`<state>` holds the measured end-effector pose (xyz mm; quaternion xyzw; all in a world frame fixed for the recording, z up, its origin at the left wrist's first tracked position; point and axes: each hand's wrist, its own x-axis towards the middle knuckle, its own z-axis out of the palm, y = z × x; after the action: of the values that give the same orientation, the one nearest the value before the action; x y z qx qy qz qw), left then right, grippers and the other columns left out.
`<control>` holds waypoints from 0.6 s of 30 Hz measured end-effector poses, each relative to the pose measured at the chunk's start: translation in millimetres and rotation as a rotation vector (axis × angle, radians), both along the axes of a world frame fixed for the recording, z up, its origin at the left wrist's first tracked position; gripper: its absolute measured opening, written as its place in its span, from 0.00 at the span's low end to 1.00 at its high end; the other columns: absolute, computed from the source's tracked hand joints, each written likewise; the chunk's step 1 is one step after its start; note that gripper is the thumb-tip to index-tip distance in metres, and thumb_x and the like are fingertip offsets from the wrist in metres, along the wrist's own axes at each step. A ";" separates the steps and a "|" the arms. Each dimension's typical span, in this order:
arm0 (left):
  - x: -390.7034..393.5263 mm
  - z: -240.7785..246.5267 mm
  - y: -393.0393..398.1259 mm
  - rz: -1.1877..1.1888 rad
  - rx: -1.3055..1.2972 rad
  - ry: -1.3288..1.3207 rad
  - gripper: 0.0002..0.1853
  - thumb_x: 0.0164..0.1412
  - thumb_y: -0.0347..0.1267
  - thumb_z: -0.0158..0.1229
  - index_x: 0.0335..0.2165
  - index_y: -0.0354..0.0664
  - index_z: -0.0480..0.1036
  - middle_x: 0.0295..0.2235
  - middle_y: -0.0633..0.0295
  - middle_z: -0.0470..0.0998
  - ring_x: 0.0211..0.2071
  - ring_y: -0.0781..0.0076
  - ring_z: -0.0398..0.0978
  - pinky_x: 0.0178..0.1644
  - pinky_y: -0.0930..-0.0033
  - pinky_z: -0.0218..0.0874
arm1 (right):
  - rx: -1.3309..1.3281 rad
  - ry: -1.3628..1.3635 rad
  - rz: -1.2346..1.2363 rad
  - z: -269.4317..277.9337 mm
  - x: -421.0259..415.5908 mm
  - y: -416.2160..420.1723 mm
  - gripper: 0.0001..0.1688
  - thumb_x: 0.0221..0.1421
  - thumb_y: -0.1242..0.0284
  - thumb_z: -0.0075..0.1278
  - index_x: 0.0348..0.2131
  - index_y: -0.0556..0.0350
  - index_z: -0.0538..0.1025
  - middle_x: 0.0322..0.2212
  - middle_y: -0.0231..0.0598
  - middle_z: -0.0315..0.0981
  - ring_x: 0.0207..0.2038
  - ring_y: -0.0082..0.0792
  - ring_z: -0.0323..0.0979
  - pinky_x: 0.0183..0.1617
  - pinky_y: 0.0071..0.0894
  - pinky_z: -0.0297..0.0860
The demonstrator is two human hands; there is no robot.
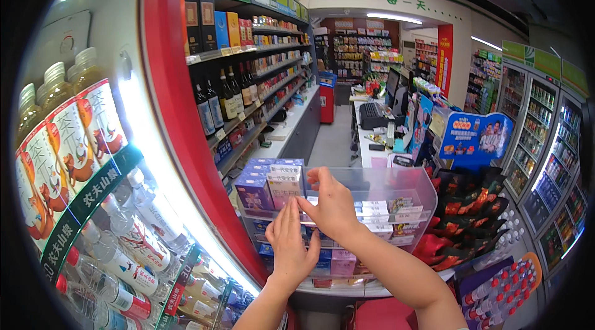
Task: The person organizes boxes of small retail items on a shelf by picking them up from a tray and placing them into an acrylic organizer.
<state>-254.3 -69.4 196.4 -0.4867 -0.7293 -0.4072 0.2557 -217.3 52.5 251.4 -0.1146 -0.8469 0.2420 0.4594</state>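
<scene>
A clear acrylic tiered display rack (372,176) stands before me, with small cartons on its levels. Its top left corner holds purple cartons (253,192) and pale-fronted cartons (284,186), some stacked two high. My left hand (293,239) is laid against the front of the rack, fingers straight and together, tips at the lower face of the pale cartons. Just right of them is my right hand (332,202), its fingers curled above the rack and its thumb towards the left fingertips. Nothing shows in either hand. Both partly hide the cartons behind.
On the left, a lit drinks cooler (135,237) holds bottles beside a red pillar (162,74). Behind the rack are a counter with a keyboard (370,110) and shelves of bottles and boxes (260,83). Black-and-red packets (469,218) and bottled water (502,288) lie to the right.
</scene>
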 end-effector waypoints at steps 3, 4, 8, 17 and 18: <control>11.8 -8.8 3.9 -0.218 0.116 -0.097 0.39 0.48 0.24 0.60 0.58 0.26 0.55 0.56 0.42 0.64 0.56 0.48 0.63 0.58 0.54 0.52 | 0.028 0.187 0.052 -10.3 35.0 -5.9 0.20 0.47 0.76 0.60 0.39 0.62 0.70 0.33 0.46 0.76 0.35 0.43 0.77 0.40 0.35 0.74; 20.0 -9.6 7.5 -0.296 0.145 -0.154 0.38 0.47 0.22 0.60 0.58 0.27 0.56 0.54 0.43 0.66 0.53 0.46 0.66 0.56 0.57 0.58 | 0.001 0.209 0.044 -16.1 48.2 -5.8 0.16 0.47 0.78 0.60 0.37 0.63 0.71 0.33 0.45 0.76 0.36 0.39 0.78 0.40 0.32 0.74; 53.0 -50.5 25.1 -0.591 0.150 -0.458 0.33 0.50 0.18 0.55 0.57 0.31 0.60 0.52 0.45 0.69 0.52 0.55 0.71 0.54 0.64 0.63 | -0.106 0.190 0.044 -66.2 107.1 -3.2 0.18 0.47 0.79 0.60 0.39 0.64 0.71 0.32 0.45 0.76 0.34 0.38 0.79 0.39 0.31 0.75; 167.1 -185.7 43.7 -0.939 -0.288 -1.223 0.28 0.57 0.19 0.54 0.57 0.36 0.61 0.50 0.53 0.71 0.47 0.69 0.73 0.48 0.69 0.67 | -0.551 0.036 -0.301 -215.9 255.1 -20.2 0.20 0.48 0.82 0.57 0.41 0.62 0.69 0.37 0.45 0.72 0.38 0.38 0.77 0.40 0.32 0.74; 180.3 -199.4 44.2 -0.941 -0.376 -1.252 0.28 0.57 0.19 0.54 0.57 0.37 0.61 0.49 0.53 0.72 0.45 0.69 0.74 0.47 0.70 0.67 | -0.602 0.004 -0.357 -234.1 270.8 -25.1 0.20 0.48 0.82 0.57 0.42 0.62 0.69 0.38 0.45 0.73 0.38 0.37 0.77 0.40 0.32 0.74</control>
<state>-74.0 -25.2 -3.1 -0.4594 -0.5121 -0.5398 -0.4851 53.5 27.5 17.2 -0.3908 -0.7032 0.3970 0.4419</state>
